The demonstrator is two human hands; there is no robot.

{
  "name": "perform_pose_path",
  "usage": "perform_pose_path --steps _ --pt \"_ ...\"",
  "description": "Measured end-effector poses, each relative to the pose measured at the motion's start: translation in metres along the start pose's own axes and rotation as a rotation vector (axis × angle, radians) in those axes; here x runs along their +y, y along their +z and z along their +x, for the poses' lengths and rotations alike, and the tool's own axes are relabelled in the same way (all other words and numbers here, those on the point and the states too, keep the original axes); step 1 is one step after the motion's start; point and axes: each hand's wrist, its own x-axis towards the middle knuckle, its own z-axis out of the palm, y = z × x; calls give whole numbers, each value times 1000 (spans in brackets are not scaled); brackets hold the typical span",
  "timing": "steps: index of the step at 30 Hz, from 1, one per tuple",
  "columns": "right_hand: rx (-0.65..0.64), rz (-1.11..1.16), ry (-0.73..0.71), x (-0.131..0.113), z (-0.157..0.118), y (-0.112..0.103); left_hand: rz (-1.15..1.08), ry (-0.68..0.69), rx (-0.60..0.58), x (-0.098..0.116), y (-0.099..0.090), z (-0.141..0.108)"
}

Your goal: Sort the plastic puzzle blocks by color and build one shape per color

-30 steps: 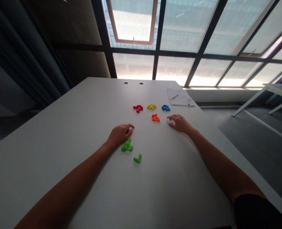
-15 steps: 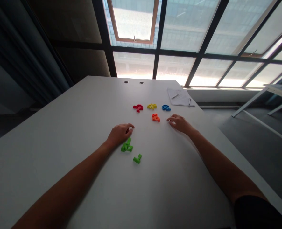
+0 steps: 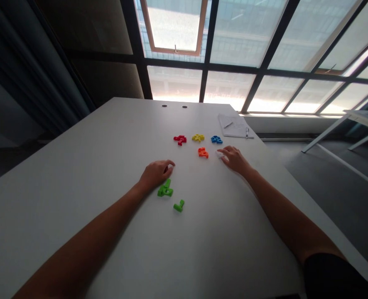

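Both bare arms reach forward from the bottom of the view and angle inward, with the hands well apart. The left hand (image 3: 155,175) lies palm down, its fingers loosely curled and its wrist low. The right hand (image 3: 234,161) is also palm down, turned inward, with its fingers slightly spread and gently bent. The left forearm (image 3: 87,245) and right forearm (image 3: 283,221) are bare, and a black sleeve (image 3: 333,278) covers the right upper arm.
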Motion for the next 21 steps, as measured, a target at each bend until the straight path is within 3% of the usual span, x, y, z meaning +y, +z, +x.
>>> perform_pose_path --steps 11,21 --pt "-1 -105 40 -3 -3 0 0 19 15 -2 2 0" --pt "19 2 136 10 -5 13 7 14 11 -1 1 0"
